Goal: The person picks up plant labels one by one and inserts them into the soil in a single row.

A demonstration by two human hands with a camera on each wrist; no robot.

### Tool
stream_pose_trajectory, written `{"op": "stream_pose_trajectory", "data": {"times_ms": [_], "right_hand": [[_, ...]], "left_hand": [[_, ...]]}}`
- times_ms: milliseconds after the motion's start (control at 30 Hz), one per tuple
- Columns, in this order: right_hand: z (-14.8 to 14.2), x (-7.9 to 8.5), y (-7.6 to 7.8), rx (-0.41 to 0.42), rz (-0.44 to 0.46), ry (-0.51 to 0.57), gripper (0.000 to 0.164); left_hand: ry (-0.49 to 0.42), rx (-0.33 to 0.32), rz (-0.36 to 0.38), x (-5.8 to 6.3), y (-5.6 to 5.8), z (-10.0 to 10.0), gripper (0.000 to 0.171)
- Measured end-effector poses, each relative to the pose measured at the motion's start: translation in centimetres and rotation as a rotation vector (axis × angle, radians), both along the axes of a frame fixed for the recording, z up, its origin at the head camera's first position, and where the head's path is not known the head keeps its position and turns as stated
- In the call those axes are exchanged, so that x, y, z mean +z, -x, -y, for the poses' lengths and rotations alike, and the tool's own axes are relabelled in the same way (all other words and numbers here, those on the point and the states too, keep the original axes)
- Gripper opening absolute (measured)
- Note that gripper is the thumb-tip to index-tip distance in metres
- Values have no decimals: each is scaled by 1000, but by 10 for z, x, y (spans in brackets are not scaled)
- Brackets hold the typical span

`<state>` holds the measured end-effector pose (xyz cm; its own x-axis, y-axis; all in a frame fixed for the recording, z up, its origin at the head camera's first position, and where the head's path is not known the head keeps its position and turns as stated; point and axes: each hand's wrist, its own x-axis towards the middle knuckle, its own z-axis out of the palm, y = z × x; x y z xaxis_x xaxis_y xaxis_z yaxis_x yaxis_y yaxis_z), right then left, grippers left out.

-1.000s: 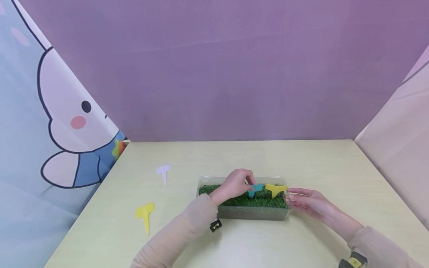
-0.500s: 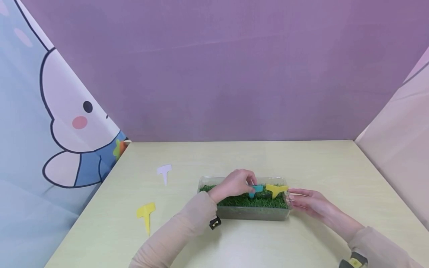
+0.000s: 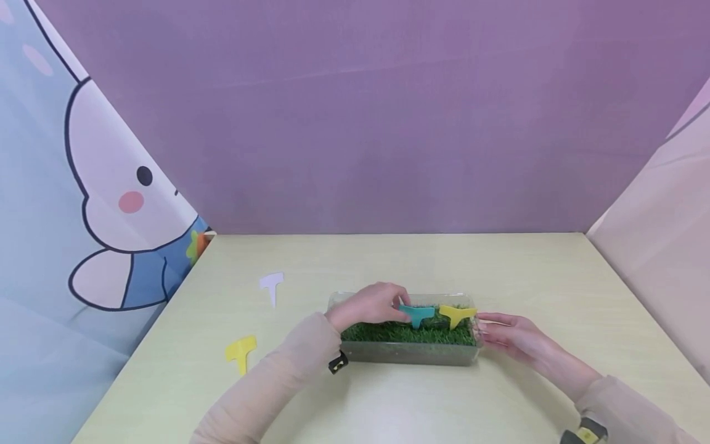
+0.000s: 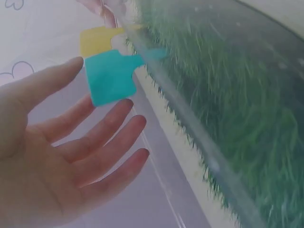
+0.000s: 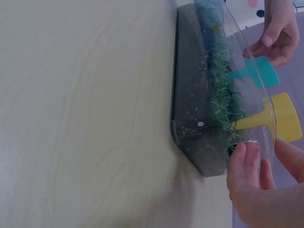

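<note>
A clear-sided planter box holds green artificial grass. Two T-shaped plant labels stand in it: a teal plant label and, to its right, a yellow plant label. My left hand is over the grass beside the teal label. In the left wrist view its fingers are spread, with the thumb tip close to the label's edge; whether they touch cannot be told. My right hand rests against the box's right end. The right wrist view shows its fingers on the end wall and thumb near the rim.
On the table, a white plant label lies at the back left, and another yellow label lies nearer, partly behind the left sleeve. A purple backdrop rises behind the table. Printed cloth hangs on the left.
My left hand has let go of the teal label and drawn back a little to the left. The label still stands in the grass. My right hand has stayed at the box's end.
</note>
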<state>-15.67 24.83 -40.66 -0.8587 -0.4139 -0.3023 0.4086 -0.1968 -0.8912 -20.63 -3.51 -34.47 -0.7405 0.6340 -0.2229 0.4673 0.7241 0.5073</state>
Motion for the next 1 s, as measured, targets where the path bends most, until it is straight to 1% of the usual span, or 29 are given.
{"op": "stream_pose_trajectory", "data": {"times_ms": [233, 367, 633, 800, 1000], "right_hand": [[1, 2, 0, -11, 0, -20, 23], [1, 2, 0, -15, 10, -11, 20], [1, 1, 1, -14, 4, -19, 22], [1, 0, 1, -19, 7, -29, 20], [1, 1, 0, -21, 10, -29, 19]], "left_hand": [[33, 5, 21, 5, 5, 13, 24], [48, 23, 35, 5, 8, 22, 24], [42, 50, 53, 5, 12, 44, 28], [39, 79, 54, 5, 13, 56, 28], [49, 112, 35, 5, 14, 68, 26]]}}
